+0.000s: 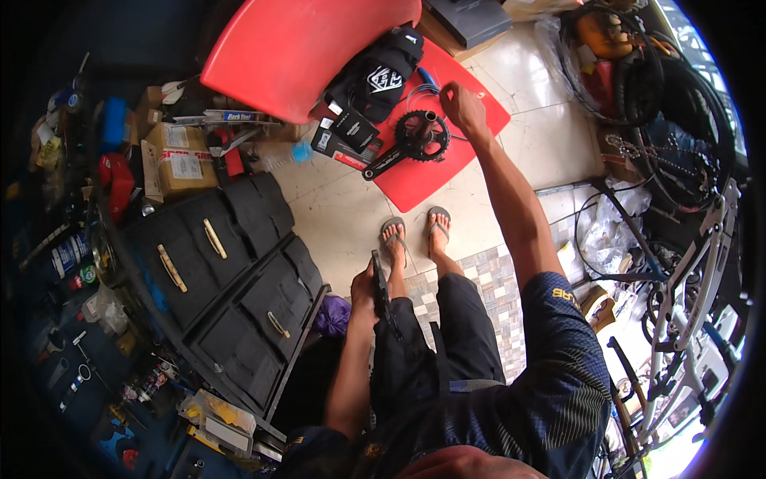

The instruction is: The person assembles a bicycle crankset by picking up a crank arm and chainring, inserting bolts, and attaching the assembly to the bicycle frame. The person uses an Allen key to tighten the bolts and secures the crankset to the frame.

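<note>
My left hand (364, 294) is low in front of my left leg, closed around a thin black part (378, 281) seen almost edge-on; its kind is unclear. My right hand (464, 108) reaches out over the seat of the red chair (479, 84), its fingers curled together. What they hold, if anything, is hidden. Close by the fingers are a thin looped cable (416, 94) and a blue-handled item (427, 77). A black bicycle crankset (415, 142) with a chainring lies on the seat, its arm pointing toward the near left. Left of it are small dark boxes (351, 132) and a black cloth item (381, 80).
On the left stands a black cabinet (231, 231) with pale handles, beside a cardboard box (182, 164) and a bench crowded with tools. Tyres (710, 104), a chain and a bicycle frame (702, 271) line the right side. Tiled floor (327, 207) runs between.
</note>
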### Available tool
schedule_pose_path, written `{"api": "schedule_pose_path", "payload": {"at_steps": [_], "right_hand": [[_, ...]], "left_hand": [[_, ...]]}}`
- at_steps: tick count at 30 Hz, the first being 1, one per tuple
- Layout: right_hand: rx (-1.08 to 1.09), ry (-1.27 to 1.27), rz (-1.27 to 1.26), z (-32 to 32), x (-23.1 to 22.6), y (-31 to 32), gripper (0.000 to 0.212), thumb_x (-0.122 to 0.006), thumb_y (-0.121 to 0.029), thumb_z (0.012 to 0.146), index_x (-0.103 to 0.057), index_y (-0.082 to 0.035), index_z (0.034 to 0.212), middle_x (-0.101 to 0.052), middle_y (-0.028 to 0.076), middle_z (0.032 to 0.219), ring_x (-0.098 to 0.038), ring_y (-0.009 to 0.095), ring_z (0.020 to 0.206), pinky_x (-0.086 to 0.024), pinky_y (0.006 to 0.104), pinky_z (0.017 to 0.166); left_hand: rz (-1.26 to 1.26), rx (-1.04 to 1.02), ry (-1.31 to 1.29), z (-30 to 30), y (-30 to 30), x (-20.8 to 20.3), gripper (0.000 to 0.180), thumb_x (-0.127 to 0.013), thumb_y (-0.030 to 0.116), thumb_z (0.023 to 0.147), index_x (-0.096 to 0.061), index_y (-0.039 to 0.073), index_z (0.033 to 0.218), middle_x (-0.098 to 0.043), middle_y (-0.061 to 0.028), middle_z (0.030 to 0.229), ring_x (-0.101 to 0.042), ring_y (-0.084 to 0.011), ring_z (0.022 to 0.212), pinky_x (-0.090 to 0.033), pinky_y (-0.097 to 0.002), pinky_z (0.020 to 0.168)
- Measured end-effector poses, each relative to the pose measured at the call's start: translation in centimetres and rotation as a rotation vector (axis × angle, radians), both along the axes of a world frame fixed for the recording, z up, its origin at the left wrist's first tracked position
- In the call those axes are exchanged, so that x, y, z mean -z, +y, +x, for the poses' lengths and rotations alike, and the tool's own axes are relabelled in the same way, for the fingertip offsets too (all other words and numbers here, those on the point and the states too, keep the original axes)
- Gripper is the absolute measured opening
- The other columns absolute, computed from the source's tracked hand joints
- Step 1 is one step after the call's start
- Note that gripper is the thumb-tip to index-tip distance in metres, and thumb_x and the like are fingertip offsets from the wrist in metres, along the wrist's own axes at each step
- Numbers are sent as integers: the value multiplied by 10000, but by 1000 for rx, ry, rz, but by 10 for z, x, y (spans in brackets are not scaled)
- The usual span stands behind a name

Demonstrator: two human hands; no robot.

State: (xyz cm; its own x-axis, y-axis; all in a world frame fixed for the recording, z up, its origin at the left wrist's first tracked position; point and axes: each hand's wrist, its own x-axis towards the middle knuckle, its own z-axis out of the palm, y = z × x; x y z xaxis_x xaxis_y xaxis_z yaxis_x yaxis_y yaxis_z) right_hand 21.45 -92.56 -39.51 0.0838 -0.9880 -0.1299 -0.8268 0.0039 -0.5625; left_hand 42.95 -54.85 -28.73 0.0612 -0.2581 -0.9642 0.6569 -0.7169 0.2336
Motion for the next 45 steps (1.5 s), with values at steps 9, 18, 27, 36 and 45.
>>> {"api": "schedule_pose_path", "payload": {"at_steps": [9, 18, 27, 36, 45], "right_hand": [[-143, 456, 52, 47, 37, -84, 275, -622, -299, 851, -739, -81, 969, -729, 207, 980, -712, 386, 938, -562, 487, 784], [-46, 430, -189, 50, -45, -98, 394, -674, -402, 854, -672, -21, 953, -731, 191, 907, -716, 338, 818, -541, 455, 697], [55, -121, -143, -14, -160, -37, 372, -675, -368, 859, -671, -4, 936, -690, 161, 798, -659, 277, 720, -522, 414, 669], [491, -1788, 519, -119, -110, 238, 368, -401, -375, 1008, -576, -53, 969, -470, -4, 638, -424, 128, 549, -337, 267, 536], [1210, -1962, 316, -130, -129, 468, 340, -480, -377, 928, -615, -66, 925, -561, 1, 713, -416, 122, 550, -330, 276, 486]], "left_hand": [[-79, -302, 72, 27, 10, 35, 323, -505, 368, 1042, -576, 134, 833, -508, -23, 623, -485, -221, 359, -362, -330, 324], [-197, -274, 94, 32, -21, 51, 408, -521, 451, 1021, -521, 140, 757, -479, -8, 611, -483, -217, 368, -348, -334, 350], [-676, 36, 640, 47, -107, -44, 855, -362, 689, 963, -542, -100, 1237, -424, 7, 718, -469, -144, 414, -423, -274, 447], [-613, 62, 1105, 22, -114, -87, 1248, -436, 895, 741, -247, -52, 1531, -502, -88, 1054, -489, -218, 507, -449, -369, 479], [-464, 242, 1205, -75, -110, -90, 656, -347, 358, 1076, -208, -115, 1509, -543, -119, 1056, -488, -184, 536, -471, -345, 471]]}}
